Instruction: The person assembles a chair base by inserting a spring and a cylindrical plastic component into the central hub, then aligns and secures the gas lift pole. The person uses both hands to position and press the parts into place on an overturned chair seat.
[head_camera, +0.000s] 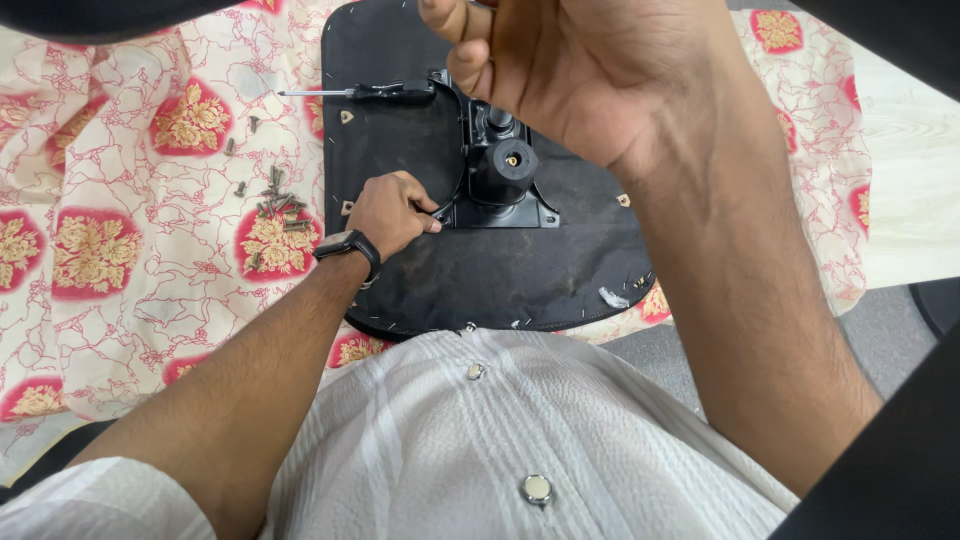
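Note:
A black chair seat (500, 270) lies upside down on a patterned cloth, with a black metal mechanism plate (503, 170) on its middle. My left hand (390, 212), with a black watch (347, 246) on the wrist, rests on the seat. Its fingers are pinched at the plate's lower left corner, beside a thin curved black rod. My right hand (570, 80) is raised close to the camera above the mechanism with its fingers curled. Its fingertips are cut off by the frame's top edge, so anything it holds is hidden.
A black-handled screwdriver (390, 92) lies on the seat's upper left. Several loose screws (278, 203) are scattered on the red and cream floral cloth (120, 250) to the seat's left. A pale wooden surface (910, 180) shows at the right.

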